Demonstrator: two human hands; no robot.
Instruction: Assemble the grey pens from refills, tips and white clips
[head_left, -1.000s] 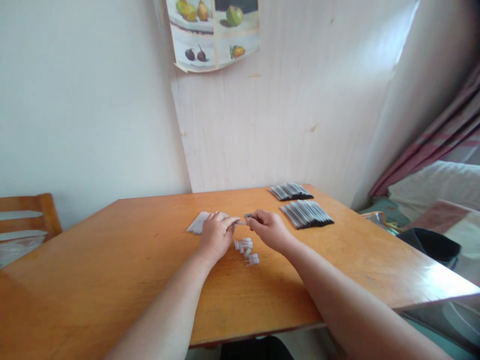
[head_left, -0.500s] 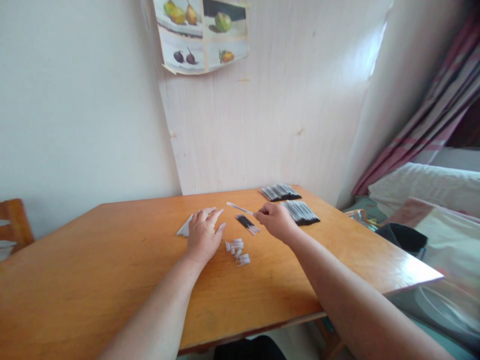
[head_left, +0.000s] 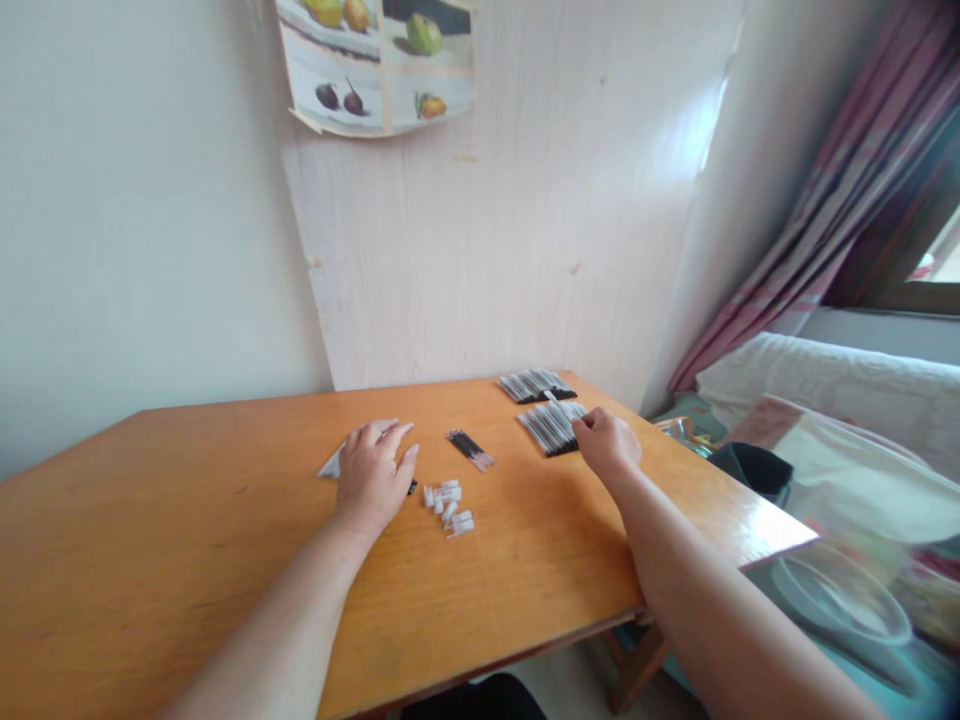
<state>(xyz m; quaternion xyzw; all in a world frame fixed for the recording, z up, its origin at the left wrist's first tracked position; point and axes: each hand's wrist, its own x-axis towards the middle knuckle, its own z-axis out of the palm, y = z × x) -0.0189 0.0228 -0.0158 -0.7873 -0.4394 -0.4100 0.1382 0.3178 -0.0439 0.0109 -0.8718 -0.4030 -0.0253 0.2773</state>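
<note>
The right hand [head_left: 609, 440], fingers closed, pinches one pale pen [head_left: 553, 401] above the right end of the near row of pens [head_left: 549, 430], which lies side by side with black ends toward the person; a far row of pens [head_left: 534, 384] sits just behind. The left hand [head_left: 375, 475] is open, palm down, fingers spread over pale pen barrels [head_left: 330, 464] it partly hides; whether it grips any cannot be told. Between the hands, dark pen refills [head_left: 471, 450] lie on the wooden table [head_left: 225, 560], with small white caps [head_left: 451, 500] nearer the person.
</note>
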